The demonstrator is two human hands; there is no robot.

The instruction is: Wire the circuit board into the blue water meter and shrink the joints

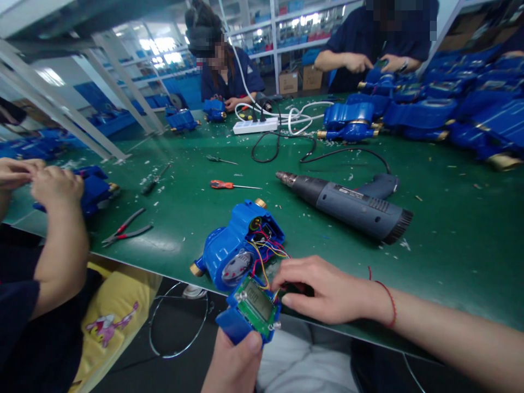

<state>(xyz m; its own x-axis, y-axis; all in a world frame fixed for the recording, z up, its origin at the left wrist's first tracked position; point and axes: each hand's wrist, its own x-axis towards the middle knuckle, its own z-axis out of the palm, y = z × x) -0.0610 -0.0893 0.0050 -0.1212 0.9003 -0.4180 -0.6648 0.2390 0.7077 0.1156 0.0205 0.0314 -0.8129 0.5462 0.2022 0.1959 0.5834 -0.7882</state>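
My left hand [237, 357] grips a blue plastic housing with a green circuit board [254, 305] and a small grey display in it. At the board's right edge, the fingers of my right hand [317, 289] are pinched at thin coloured wires [275, 296]; a dark area beneath the palm is unclear. Just beyond lies a blue water meter [229, 240] with brass ends, tilted on the table's near edge. Its compartment stands open, and red, yellow and other wires run from it towards the board and my right hand.
On the green table [458, 240] lie a heat gun [347, 204], an orange screwdriver [223, 185], two dark-handled screwdrivers and red-and-black pliers [129, 229]. Behind are a white power strip [256, 126], cables and several blue meters [352, 117]. Co-workers sit opposite; another's hands [57, 185] work at left.
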